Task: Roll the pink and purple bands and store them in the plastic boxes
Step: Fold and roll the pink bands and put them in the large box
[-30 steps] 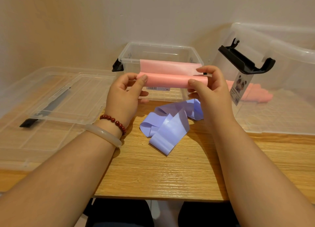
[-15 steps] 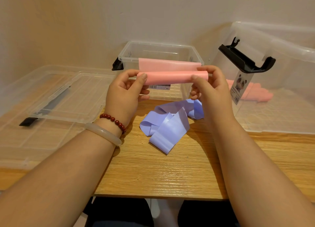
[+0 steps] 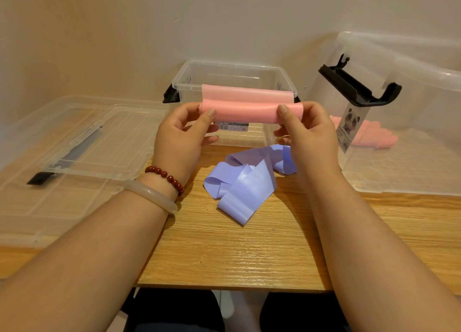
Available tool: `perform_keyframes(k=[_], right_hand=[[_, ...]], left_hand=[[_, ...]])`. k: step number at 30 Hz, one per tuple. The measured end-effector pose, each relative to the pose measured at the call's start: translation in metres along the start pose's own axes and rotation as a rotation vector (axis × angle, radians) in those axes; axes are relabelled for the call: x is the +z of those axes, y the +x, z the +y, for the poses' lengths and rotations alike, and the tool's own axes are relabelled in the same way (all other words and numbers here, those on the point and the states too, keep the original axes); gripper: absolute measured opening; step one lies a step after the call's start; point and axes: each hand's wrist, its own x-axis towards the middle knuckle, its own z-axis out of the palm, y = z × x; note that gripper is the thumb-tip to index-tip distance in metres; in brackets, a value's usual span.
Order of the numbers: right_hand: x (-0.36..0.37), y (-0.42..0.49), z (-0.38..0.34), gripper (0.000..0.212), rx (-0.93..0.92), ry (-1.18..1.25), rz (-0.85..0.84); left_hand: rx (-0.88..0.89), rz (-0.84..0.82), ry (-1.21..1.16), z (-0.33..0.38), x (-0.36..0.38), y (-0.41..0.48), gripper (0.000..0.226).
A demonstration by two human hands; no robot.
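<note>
Pink band (image 3: 245, 112), thin, soft, light, likely springy: being held as a roll just in front of the small plastic box (image 3: 234, 68), left hand (image 3: 184, 134) and right hand (image 3: 306, 134) each pinching one end, probably the surest hold against unwinding

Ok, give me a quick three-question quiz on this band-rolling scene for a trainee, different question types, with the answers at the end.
1. True or false: the purple band on the table is already rolled up.
2. Multiple choice: what do the left hand and the right hand grip between them? A) the pink band B) the purple band C) nothing
3. Fill in: pink rolls already lie in the large box on the ___ side of the table.

Key: 1 false; 2 A; 3 right.
</note>
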Motion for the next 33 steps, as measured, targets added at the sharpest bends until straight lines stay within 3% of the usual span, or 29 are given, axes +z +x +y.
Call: perform_keyframes(k=[3,8,10,13,21,26,30,33], right_hand=[[0.001,-0.0006,-0.0016,0.018,-0.01,0.04,0.018],[0.0004,-0.0013,-0.0026,0.002,-0.018,0.084,-0.028],[0.0002,-0.0011,-0.0032,0.012,0.026,0.14,-0.044],[0.0003,-0.0015,-0.0017,0.017,0.022,0.099,-0.056],[0.0001,-0.0011,0.0006,0.002,-0.039,0.053,-0.047],[-0.0014,-0.0016,-0.0001,0.005,-0.064,0.061,-0.062],[-0.0028,-0.0014,-0.001,0.019,-0.094,0.059,-0.113],[-0.0024,-0.0012,-0.0016,0.014,-0.141,-0.003,-0.065]], left_hand=[[0.005,0.0,-0.011,0.0001,0.0005,0.0,0.01],[-0.001,0.024,-0.031,0.0001,0.0011,0.0003,0.017],[0.001,0.027,-0.05,0.0007,0.0009,0.0,0.016],[0.01,0.029,-0.046,0.0015,-0.0001,0.0,0.015],[0.035,0.052,-0.03,0.0024,0.0001,-0.0007,0.014],[0.06,0.067,-0.02,0.0038,0.0004,-0.0012,0.015],[0.083,0.103,-0.015,0.0052,-0.0007,-0.0003,0.015],[0.107,0.131,0.041,0.0053,-0.0019,0.0005,0.012]])
